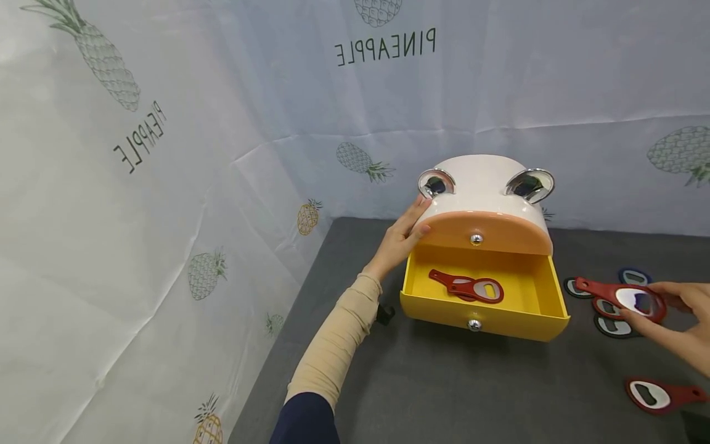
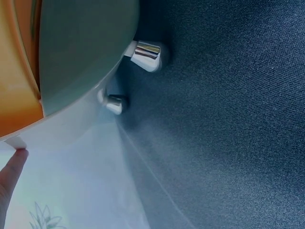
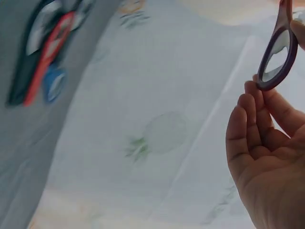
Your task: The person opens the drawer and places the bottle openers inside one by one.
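My left hand (image 1: 396, 245) rests against the left side of a white cabinet (image 1: 482, 185) with two silver-rimmed eye shapes, fingers extended along its side and thumb near the orange upper drawer (image 1: 505, 231). In the left wrist view one fingertip (image 2: 20, 157) touches the cabinet's edge. Below, the yellow drawer (image 1: 516, 324) is pulled out, with two red bottle openers (image 1: 488, 290) overlapping inside. To the right, my right hand (image 1: 688, 324) pinches a red bottle opener (image 1: 601, 290) by its round end, its handle pointing left. The right wrist view shows this opener (image 3: 276, 59) raised at the fingertips.
Under the held opener, several bottle openers lie overlapped on the grey tabletop (image 1: 444, 382), among them a blue one (image 1: 632, 275) and a black one (image 1: 612, 327). Another red opener (image 1: 671, 396) lies nearer the front. Pineapple-print cloth (image 1: 277, 185) hangs behind and at left.
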The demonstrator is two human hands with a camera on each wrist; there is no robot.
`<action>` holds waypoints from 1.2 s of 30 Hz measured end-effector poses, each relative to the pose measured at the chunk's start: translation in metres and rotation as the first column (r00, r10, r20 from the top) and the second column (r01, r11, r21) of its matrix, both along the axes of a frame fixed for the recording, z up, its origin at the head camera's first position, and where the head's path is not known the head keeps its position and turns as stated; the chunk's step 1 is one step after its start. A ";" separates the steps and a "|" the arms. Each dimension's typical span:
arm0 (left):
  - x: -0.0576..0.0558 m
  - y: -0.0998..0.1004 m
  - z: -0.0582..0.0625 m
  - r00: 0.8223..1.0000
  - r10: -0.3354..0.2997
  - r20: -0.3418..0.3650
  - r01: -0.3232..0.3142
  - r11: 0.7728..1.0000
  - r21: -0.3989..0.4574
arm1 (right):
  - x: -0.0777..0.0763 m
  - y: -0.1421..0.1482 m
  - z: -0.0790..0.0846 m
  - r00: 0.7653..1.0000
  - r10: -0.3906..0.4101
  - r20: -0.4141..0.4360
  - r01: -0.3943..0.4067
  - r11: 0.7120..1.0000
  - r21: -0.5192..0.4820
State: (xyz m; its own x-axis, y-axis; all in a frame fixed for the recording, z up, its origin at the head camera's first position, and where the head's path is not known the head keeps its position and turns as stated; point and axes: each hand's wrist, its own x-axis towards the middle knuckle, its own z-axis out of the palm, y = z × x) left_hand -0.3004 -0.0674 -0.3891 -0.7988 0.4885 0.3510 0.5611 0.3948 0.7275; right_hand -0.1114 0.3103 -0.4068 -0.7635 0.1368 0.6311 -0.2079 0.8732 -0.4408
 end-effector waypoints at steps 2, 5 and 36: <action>0.000 0.000 0.001 1.000 0.002 -0.002 -0.002 1.000 -0.003 | -0.002 -0.009 0.010 0.998 -0.014 0.054 0.013 1.000 0.026; 0.001 -0.001 0.001 1.000 0.003 -0.006 -0.004 1.000 -0.005 | -0.006 -0.025 0.025 0.986 -0.023 0.163 0.014 0.999 0.052; -0.001 -0.002 -0.001 1.000 -0.012 0.014 0.012 1.000 0.007 | -0.070 -0.146 0.052 0.812 0.325 0.484 -0.396 0.917 0.049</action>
State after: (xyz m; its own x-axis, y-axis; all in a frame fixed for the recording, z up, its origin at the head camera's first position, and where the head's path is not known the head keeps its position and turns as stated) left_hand -0.3018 -0.0692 -0.3896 -0.7978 0.4960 0.3429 0.5553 0.3826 0.7384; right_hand -0.1819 0.1641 -0.3547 -0.9448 -0.2685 0.1880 -0.3255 0.8354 -0.4429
